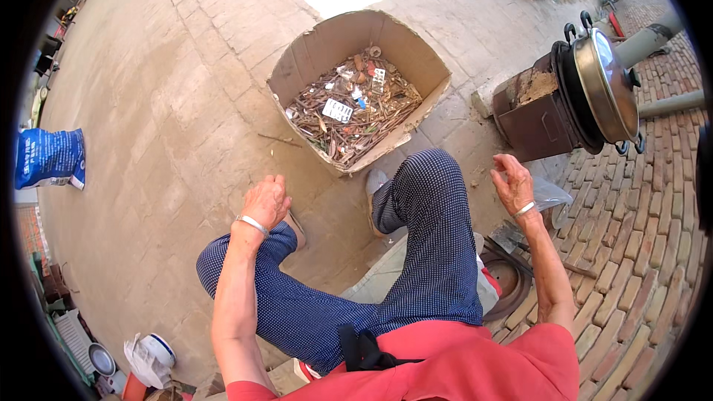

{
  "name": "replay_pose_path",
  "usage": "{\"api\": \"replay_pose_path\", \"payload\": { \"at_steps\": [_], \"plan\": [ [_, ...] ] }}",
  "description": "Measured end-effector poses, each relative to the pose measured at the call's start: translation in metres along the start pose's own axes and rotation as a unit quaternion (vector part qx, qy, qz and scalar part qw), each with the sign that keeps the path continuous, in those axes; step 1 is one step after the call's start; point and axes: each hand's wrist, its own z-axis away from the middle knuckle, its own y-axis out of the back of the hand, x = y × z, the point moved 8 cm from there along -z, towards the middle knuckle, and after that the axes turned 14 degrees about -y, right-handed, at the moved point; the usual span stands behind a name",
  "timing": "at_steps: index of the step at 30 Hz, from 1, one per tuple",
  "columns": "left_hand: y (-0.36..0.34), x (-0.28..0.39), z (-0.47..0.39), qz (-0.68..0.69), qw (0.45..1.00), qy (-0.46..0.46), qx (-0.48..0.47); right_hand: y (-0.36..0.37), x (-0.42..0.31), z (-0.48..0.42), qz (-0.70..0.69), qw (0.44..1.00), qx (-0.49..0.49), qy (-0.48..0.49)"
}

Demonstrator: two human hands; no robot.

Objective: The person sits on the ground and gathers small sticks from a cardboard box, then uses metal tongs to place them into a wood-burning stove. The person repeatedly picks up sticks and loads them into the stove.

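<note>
My left hand (pixel 267 202) hovers above my left knee with its back towards me and its fingers curled down. The fingertips are hidden, and I see nothing sticking out of it. To the right of my other knee, my right hand (pixel 511 181) is raised with its fingers bent and apart, holding nothing. It is nearest to a metal stove (pixel 535 122) and a clear plastic bag (pixel 548 194). Before my feet stands a cardboard box (pixel 303 47), partly filled with twigs (pixel 334 139), scraps and empty blister packs (pixel 337 111).
A lidded steel pot (pixel 604 83) sits on the stove, with pipes (pixel 649 39) behind it. A brick wall (pixel 629 245) runs along my right. At the far left is a blue printed bag (pixel 53 157). A thin stick (pixel 278 139) lies beside the box.
</note>
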Motion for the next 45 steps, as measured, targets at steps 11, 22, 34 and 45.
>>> {"api": "replay_pose_path", "payload": {
  "at_steps": [11,22,34,45],
  "plan": [
    [0.024,0.019,-0.013,-0.003,0.998,-0.04,0.05,-0.083,-0.152,-0.058,0.031,0.989,-0.141,0.038],
    [0.005,0.023,-0.018,-0.033,0.999,-0.04,0.002,-0.088,-0.137,-0.058,0.067,0.992,-0.094,0.058],
    [-0.007,0.039,-0.041,-0.03,0.995,-0.089,-0.017,-0.069,-0.127,-0.052,0.032,0.996,-0.03,0.078],
    [-0.016,0.035,-0.041,-0.026,0.993,-0.104,-0.04,-0.075,-0.142,-0.053,0.051,0.994,-0.039,0.088]
  ]
}}
